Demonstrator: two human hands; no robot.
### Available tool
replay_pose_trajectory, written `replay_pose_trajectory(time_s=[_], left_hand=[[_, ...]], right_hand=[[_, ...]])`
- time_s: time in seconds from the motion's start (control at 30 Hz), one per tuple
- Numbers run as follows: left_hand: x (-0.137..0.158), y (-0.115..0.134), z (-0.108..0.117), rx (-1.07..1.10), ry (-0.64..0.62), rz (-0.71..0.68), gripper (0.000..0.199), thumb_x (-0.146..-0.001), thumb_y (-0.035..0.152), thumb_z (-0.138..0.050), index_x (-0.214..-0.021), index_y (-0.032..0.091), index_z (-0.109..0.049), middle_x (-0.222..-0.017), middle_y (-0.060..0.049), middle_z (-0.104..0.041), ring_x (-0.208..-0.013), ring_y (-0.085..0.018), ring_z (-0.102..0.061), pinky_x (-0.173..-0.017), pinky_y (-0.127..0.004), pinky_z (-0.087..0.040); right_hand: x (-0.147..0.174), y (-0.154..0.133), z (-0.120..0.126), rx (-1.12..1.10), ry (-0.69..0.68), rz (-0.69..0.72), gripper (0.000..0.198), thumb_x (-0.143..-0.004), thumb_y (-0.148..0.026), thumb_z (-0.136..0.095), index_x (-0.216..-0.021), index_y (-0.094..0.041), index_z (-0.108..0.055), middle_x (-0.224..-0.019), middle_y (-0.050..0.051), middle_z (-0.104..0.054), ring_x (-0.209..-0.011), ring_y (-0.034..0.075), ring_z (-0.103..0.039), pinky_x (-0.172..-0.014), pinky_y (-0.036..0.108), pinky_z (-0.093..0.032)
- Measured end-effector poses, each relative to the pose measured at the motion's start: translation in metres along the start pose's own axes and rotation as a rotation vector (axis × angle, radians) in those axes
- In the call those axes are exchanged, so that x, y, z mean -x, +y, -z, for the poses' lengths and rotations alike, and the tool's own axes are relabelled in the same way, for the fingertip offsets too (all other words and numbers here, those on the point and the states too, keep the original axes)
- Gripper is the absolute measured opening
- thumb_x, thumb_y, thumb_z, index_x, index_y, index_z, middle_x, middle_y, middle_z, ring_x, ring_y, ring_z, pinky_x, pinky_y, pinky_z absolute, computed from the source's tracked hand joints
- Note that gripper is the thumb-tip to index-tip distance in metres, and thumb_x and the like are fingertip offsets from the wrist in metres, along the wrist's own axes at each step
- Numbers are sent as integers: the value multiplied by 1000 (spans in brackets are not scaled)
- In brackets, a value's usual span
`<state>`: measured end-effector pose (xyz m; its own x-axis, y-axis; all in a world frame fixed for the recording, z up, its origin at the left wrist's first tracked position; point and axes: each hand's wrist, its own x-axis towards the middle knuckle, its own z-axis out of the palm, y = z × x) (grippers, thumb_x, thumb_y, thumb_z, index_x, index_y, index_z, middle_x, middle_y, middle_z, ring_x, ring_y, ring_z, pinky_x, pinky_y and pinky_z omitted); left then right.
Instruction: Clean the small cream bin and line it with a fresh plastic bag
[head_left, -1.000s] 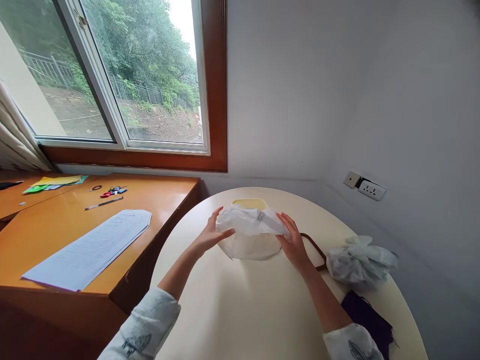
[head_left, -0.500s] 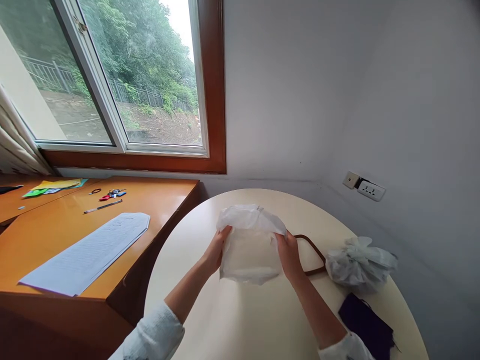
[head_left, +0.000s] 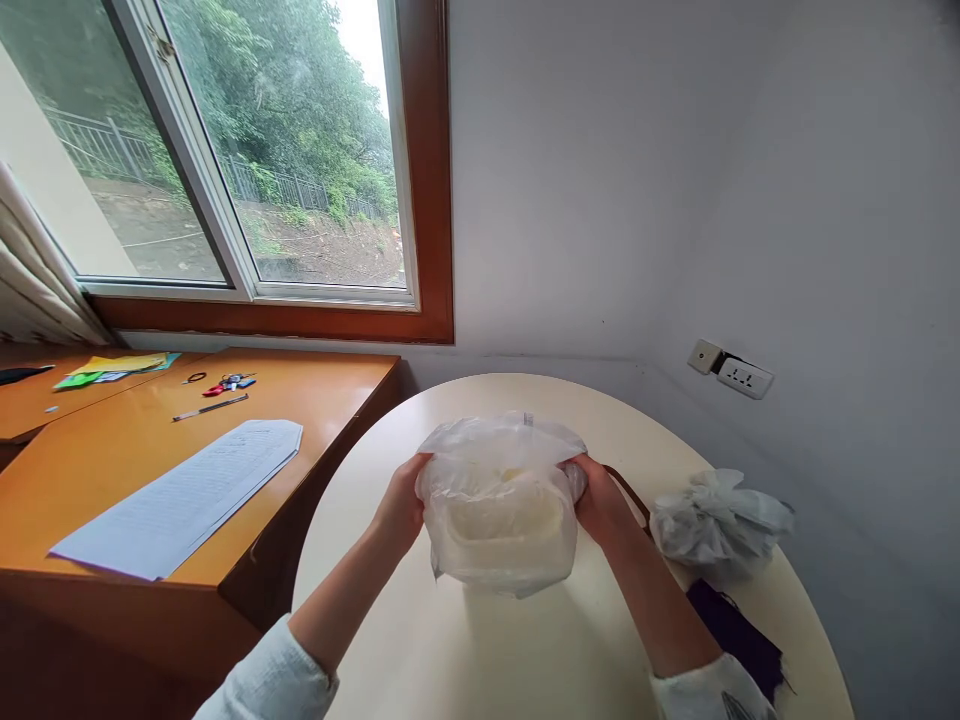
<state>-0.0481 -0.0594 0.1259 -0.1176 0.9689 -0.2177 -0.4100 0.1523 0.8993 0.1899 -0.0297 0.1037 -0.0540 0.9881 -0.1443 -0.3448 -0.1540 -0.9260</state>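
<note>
A translucent white plastic bag [head_left: 502, 560] is stretched between my two hands above the round cream table [head_left: 375, 620]. My left hand [head_left: 403, 500] grips its left upper edge, and my right hand [head_left: 600, 495] grips the right upper edge. Both hands are closed on the plastic. The bag's mouth is spread apart, and its front hangs down, puffed out. Through the film a pale rounded shape shows; I cannot tell whether it is an object or the bag's opening. Behind my right hand, part of a brown strap or frame [head_left: 628, 495] is visible.
A knotted plastic bag [head_left: 720, 525] sits on the table's right side, with dark purple cloth [head_left: 739, 630] in front of it. On the orange desk [head_left: 337, 385] lie papers [head_left: 184, 500], a pen [head_left: 210, 407] and keys [head_left: 229, 384]. A wall socket [head_left: 745, 377] is at right.
My hands have moved apart, widening the bag's mouth. The bag has gone from fairly flat to puffed out, and my right hand now covers more of the brown strap or frame.
</note>
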Motion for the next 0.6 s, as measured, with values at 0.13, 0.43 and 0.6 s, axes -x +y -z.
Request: replay_pose_trajectory(time_s=[0.13,0.43,0.6], left_hand=[[-29,-7,0,189,-29,168,13,-73,27,-58,-80,16,-57,-58,2,-61,-52,-13,-59,-54,-23,-46],[-22,-36,37,176,-156,426,22,-78,36,-60,-81,14,-59,-59,-2,-65,-54,-17,-63,-58,-27,-52],[10,-43,83,113,-234,544,34,-71,43,-68,-81,12,-61,-63,-4,-67,-60,-18,-65,-59,-26,-53]], right_hand=[[-18,12,-5,-225,-21,-275,14,-68,-30,-58,-75,-18,-59,-63,0,-65,-68,18,-63,-63,26,-49],[-6,58,14,-295,-156,-499,30,-80,-41,-51,-94,-18,-63,-79,5,-72,-83,19,-66,-78,33,-50],[24,69,43,-284,-303,-479,36,-78,-52,-54,-87,-18,-66,-80,7,-71,-90,22,-65,-82,33,-49]])
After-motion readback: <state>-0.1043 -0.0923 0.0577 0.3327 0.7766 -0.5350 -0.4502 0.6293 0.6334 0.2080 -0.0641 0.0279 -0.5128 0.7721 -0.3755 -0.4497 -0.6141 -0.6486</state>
